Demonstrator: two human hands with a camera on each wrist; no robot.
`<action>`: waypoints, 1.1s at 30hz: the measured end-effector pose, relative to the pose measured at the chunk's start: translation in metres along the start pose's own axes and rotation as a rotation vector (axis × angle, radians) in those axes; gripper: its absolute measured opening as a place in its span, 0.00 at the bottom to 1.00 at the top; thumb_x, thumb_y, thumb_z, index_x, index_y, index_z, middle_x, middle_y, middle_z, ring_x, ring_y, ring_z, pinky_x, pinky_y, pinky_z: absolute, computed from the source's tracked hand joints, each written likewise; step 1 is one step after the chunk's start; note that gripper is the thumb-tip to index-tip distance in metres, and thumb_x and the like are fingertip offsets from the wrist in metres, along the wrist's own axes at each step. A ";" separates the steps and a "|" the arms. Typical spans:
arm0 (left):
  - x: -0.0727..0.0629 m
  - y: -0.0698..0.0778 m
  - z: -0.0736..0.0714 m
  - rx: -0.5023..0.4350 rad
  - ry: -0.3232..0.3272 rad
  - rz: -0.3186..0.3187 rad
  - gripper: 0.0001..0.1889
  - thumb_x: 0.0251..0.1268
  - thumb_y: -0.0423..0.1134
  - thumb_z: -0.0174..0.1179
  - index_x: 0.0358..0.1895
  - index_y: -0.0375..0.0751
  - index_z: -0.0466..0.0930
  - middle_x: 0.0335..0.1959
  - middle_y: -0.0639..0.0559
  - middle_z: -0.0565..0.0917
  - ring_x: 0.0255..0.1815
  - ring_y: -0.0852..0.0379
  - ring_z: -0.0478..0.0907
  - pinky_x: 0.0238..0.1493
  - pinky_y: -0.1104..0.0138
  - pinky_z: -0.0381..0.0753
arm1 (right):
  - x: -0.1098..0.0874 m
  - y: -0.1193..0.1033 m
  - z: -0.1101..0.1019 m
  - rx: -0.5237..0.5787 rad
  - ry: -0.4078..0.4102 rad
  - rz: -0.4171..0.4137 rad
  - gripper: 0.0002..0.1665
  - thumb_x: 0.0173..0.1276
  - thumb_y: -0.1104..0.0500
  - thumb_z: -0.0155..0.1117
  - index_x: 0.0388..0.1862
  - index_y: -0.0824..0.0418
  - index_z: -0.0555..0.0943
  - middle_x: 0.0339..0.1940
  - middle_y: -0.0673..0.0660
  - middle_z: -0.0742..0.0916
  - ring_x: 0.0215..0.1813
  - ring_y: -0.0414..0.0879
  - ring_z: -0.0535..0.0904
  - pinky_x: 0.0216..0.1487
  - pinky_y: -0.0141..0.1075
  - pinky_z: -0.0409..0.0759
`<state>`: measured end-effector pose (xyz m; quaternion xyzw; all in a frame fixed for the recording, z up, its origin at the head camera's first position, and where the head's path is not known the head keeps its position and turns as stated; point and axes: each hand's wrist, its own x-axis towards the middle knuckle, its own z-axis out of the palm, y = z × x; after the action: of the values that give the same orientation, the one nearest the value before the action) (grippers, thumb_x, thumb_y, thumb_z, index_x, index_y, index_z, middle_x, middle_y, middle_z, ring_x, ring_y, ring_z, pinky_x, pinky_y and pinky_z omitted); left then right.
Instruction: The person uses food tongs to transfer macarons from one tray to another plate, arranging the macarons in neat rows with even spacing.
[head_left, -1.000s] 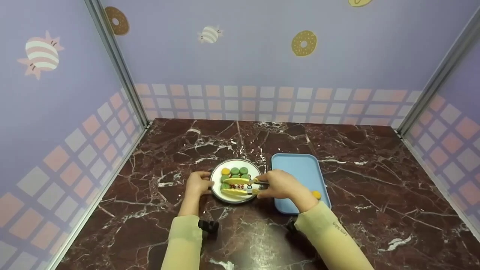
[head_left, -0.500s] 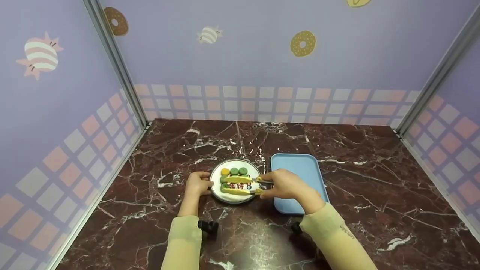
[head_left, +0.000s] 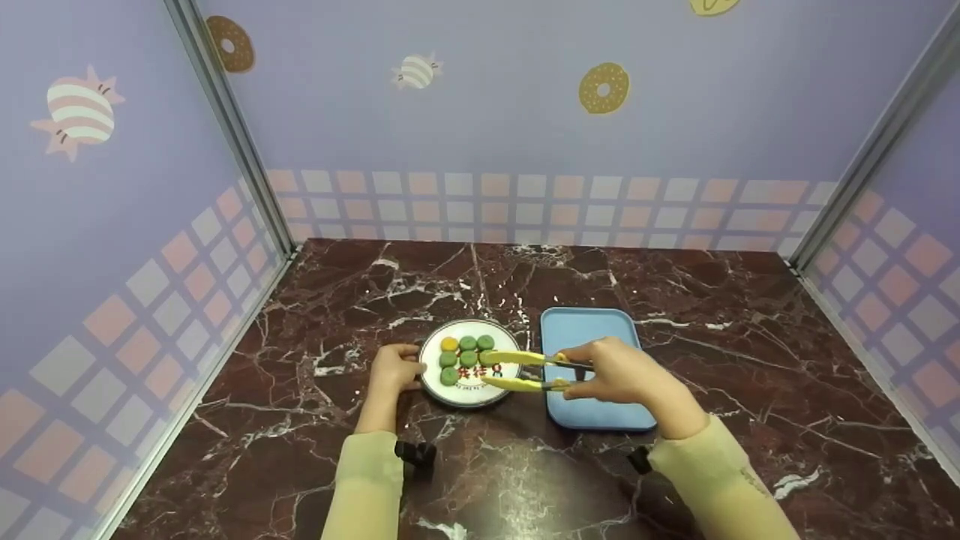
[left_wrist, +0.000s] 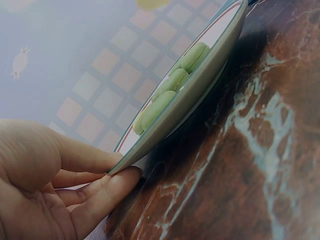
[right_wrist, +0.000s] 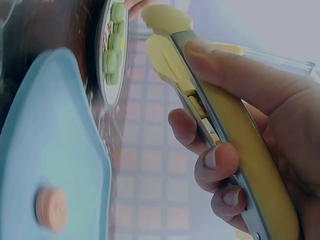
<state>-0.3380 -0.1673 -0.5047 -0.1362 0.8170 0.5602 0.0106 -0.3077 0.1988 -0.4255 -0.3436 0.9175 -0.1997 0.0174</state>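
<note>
My left hand (head_left: 394, 367) pinches the left rim of a round white plate (head_left: 506, 341), thumb above and fingers beneath in the left wrist view. Several green macarons (head_left: 448, 359) and one yellow macaron (head_left: 448, 343) stand in rows on the plate, beside red printed characters. My right hand (head_left: 622, 371) grips yellow-tipped tongs (head_left: 525, 358) by the handle, over the blue tray (head_left: 589, 330). The tongs' tips are parted with nothing between them and overlap the plate's right side. A lone orange-looking macaron (right_wrist: 51, 209) lies on the tray; in the head view the right hand and arm hide it.
Everything stands on a dark red marbled tabletop (head_left: 315, 465). The tray lies just right of the plate with a narrow gap. Purple panels (head_left: 480, 127) with printed sweets and tiles enclose the back and both sides.
My right hand has moved right with the tongs, from over the plate to above the tray, uncovering the green macarons and the printing. The left hand has stayed on the plate's rim.
</note>
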 end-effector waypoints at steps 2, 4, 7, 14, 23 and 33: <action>0.000 0.000 0.000 0.000 0.001 -0.001 0.24 0.65 0.19 0.63 0.65 0.19 0.77 0.58 0.23 0.82 0.45 0.38 0.87 0.33 0.64 0.93 | -0.009 0.005 -0.005 -0.015 0.004 0.013 0.33 0.61 0.50 0.83 0.63 0.63 0.87 0.50 0.57 0.93 0.38 0.45 0.86 0.40 0.45 0.89; -0.001 0.000 0.000 0.002 0.000 -0.004 0.24 0.66 0.19 0.63 0.65 0.19 0.77 0.59 0.23 0.82 0.46 0.38 0.87 0.33 0.64 0.93 | -0.018 0.010 -0.009 -0.032 0.014 0.022 0.34 0.61 0.49 0.84 0.63 0.64 0.87 0.50 0.58 0.92 0.40 0.46 0.87 0.42 0.47 0.89; -0.001 0.001 0.000 0.006 0.003 -0.007 0.24 0.66 0.19 0.64 0.66 0.19 0.77 0.59 0.23 0.82 0.46 0.37 0.87 0.33 0.64 0.93 | -0.031 0.019 -0.015 -0.045 0.026 0.040 0.35 0.61 0.48 0.84 0.62 0.65 0.87 0.51 0.59 0.92 0.41 0.47 0.88 0.43 0.49 0.90; -0.001 0.001 -0.001 0.009 0.004 -0.008 0.24 0.67 0.20 0.64 0.66 0.20 0.77 0.59 0.24 0.82 0.49 0.37 0.87 0.33 0.64 0.93 | -0.057 0.031 -0.026 -0.033 0.008 0.122 0.36 0.62 0.49 0.83 0.63 0.67 0.86 0.54 0.62 0.91 0.40 0.47 0.86 0.39 0.45 0.86; -0.001 0.001 -0.001 -0.014 -0.005 -0.017 0.24 0.68 0.20 0.63 0.67 0.20 0.76 0.60 0.24 0.81 0.47 0.37 0.87 0.33 0.64 0.93 | -0.081 0.043 -0.032 -0.030 -0.004 0.183 0.38 0.60 0.49 0.84 0.64 0.70 0.85 0.55 0.66 0.90 0.34 0.39 0.82 0.36 0.41 0.82; -0.001 0.001 0.001 -0.018 -0.006 -0.026 0.24 0.68 0.20 0.64 0.67 0.20 0.76 0.61 0.24 0.80 0.46 0.37 0.87 0.35 0.63 0.94 | -0.104 0.052 -0.036 0.000 -0.029 0.276 0.39 0.59 0.51 0.84 0.65 0.71 0.84 0.42 0.60 0.92 0.20 0.38 0.68 0.24 0.34 0.70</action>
<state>-0.3375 -0.1662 -0.5035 -0.1454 0.8100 0.5678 0.0189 -0.2669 0.3138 -0.4229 -0.2169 0.9557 -0.1904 0.0578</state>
